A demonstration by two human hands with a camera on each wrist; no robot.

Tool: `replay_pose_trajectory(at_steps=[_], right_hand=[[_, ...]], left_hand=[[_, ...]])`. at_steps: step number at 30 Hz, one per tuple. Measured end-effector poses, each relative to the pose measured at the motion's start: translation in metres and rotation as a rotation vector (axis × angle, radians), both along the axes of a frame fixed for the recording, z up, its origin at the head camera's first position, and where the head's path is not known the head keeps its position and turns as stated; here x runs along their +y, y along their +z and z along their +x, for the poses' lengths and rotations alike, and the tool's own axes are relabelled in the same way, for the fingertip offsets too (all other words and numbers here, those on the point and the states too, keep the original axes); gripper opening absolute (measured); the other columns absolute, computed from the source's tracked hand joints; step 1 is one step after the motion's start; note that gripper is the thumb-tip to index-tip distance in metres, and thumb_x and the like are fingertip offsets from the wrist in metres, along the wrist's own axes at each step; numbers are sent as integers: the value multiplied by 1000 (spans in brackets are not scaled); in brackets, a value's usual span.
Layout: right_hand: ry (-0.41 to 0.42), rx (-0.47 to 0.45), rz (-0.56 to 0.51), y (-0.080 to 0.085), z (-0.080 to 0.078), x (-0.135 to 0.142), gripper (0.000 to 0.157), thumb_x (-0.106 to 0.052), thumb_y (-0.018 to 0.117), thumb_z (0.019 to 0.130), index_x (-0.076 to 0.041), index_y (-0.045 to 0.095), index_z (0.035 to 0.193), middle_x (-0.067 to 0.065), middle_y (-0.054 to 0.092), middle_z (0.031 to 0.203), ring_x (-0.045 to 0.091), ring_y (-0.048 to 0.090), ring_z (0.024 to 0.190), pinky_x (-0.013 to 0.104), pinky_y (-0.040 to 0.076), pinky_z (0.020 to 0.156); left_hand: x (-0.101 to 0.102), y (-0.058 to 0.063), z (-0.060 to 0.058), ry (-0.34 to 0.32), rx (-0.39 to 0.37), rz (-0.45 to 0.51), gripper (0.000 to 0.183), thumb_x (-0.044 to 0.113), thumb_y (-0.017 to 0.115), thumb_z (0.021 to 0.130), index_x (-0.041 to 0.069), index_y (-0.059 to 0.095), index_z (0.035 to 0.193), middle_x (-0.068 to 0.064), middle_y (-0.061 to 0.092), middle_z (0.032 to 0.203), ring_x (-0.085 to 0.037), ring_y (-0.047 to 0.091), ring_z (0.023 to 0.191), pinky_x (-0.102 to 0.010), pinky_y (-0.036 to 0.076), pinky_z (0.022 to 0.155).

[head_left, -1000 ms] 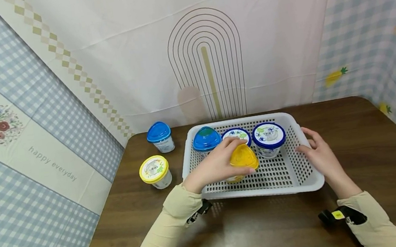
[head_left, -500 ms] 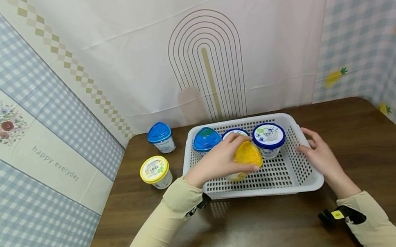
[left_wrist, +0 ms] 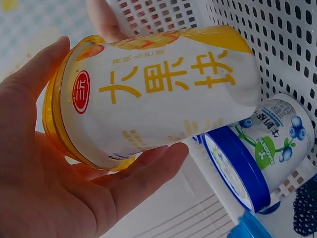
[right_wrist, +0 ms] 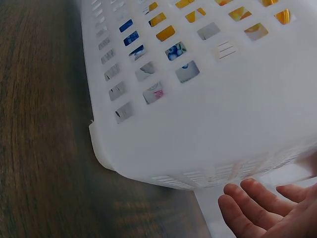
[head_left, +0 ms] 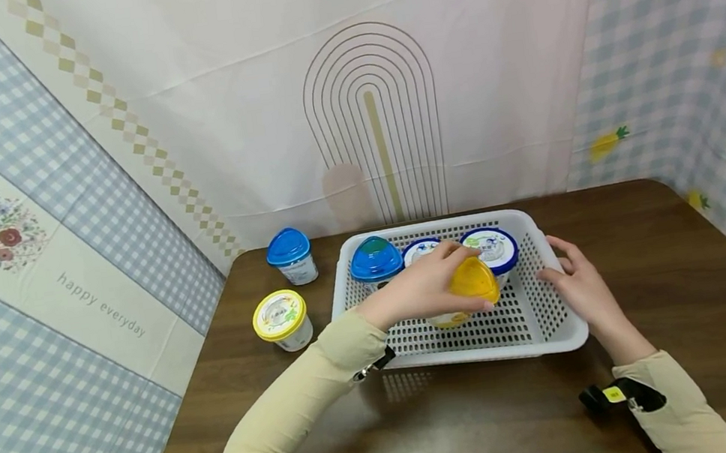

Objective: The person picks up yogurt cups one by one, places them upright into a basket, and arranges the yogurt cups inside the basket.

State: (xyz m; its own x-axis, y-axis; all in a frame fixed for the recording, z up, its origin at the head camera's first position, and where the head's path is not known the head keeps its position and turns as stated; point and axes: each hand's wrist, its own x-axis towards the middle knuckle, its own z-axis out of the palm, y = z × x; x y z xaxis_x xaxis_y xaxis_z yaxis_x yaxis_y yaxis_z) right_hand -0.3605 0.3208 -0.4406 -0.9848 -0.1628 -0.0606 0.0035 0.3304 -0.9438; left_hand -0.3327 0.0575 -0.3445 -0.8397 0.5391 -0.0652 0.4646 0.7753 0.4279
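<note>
My left hand grips a white yogurt cup by its yellow lid, fingers on one side and thumb on the other. The cup is tilted above the floor of the white perforated basket. My right hand holds the basket's right rim, thumb over the edge and fingers outside; the right wrist view shows its fingertips by the wall. Behind the held cup, a cup with a dark-blue round lid stands in the basket. Another similar cup is partly hidden by my left hand.
A cup with a bright-blue domed lid stands in the basket's back left. Left of the basket, on the brown table, are a blue-lidded cup and a yellow-lidded cup. Patterned cloth hangs behind.
My left hand has moved to the right inside the basket, carrying the yellow-lidded yogurt cup with it. My right hand stays at the basket's right rim.
</note>
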Motion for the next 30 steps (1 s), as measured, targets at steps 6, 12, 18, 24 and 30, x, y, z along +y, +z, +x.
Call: replay_pose_trajectory(at_steps=[6, 12, 18, 24, 30], right_hand=[[-5, 1, 9, 2, -1, -1, 72, -24, 51, 104, -10, 11, 162, 34, 46, 142, 46, 63, 110, 50, 59, 79], [-5, 0, 6, 1, 0, 1, 72, -24, 51, 104, -10, 11, 162, 35, 47, 141, 46, 64, 108, 50, 59, 78], [2, -7, -1, 0, 0, 2, 71, -24, 51, 104, -11, 11, 162, 35, 46, 142, 46, 63, 108, 53, 58, 80], [14, -10, 9, 0, -1, 1, 71, -26, 49, 105, -12, 11, 162, 34, 44, 144, 47, 61, 111, 56, 57, 83], [15, -13, 24, -1, -1, 1, 71, -28, 49, 104, -11, 11, 162, 35, 43, 145, 49, 59, 113, 58, 56, 83]], left_hand=[[10, -2, -6, -37, 9, -44, 88, 68, 66, 85, 24, 38, 156, -8, 40, 151, -14, 58, 105, -26, 54, 85], [19, -3, -11, -68, -41, -55, 88, 68, 66, 85, 26, 36, 156, -6, 38, 152, -13, 56, 105, -26, 54, 87], [28, -9, -16, -133, -75, -62, 87, 66, 66, 87, 25, 35, 157, -4, 37, 155, -11, 53, 113, -25, 50, 95], [36, -12, -17, -140, -111, -65, 88, 64, 66, 87, 29, 29, 159, -5, 35, 154, -11, 54, 108, -23, 51, 91], [41, -20, -19, -158, -99, -64, 89, 64, 65, 88, 27, 27, 160, -6, 31, 151, -11, 55, 103, -21, 51, 88]])
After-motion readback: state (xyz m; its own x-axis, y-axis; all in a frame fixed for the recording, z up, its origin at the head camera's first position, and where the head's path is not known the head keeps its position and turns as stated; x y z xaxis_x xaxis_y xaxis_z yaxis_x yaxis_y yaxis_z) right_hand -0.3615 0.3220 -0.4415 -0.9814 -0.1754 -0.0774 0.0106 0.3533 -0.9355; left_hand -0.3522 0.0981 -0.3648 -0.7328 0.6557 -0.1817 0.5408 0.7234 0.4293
